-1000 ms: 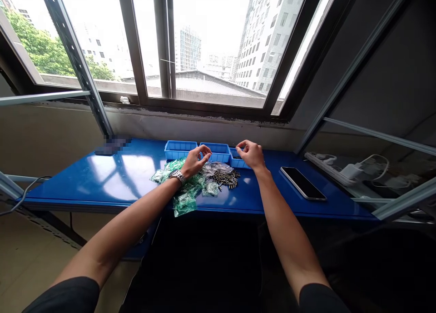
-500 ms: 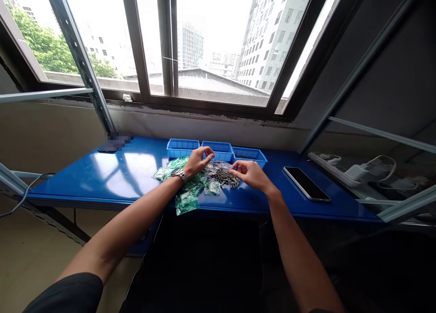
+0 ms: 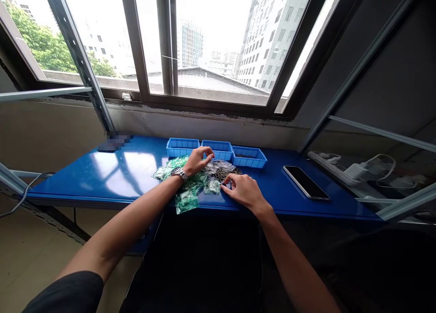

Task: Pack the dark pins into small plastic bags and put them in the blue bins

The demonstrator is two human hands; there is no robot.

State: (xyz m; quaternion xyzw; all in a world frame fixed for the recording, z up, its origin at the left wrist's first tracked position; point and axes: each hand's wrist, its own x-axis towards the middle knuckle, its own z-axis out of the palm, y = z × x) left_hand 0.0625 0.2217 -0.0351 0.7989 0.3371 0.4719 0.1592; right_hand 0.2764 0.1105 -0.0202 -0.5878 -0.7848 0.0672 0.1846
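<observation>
My left hand (image 3: 197, 161), with a metal-band watch (image 3: 180, 172) on its wrist, is over the green plastic packets (image 3: 188, 197) and beside a pile of clear plastic bags (image 3: 221, 166). Its fingers are curled and the thumb tip is close to them; anything held between is not visible. At the near side of a heap of small dark and brass-coloured screw-like pieces (image 3: 229, 174), my right hand (image 3: 245, 190) is low over the blue table. Its thumb and index fingertips come together there, beside a small clear packet (image 3: 212, 187). What they pinch is too small to make out.
Behind the hands stand a left blue bin (image 3: 183, 147), a middle blue bin (image 3: 217, 150) and a right blue bin (image 3: 250, 157) with dark pieces inside. A phone (image 3: 305, 182) lies at the right, near a power strip (image 3: 335, 170). Metal shelf posts flank the blue table (image 3: 78, 181).
My right hand has moved toward me and slightly left, lowering to the near edge of the heap. My left hand stays where it was.
</observation>
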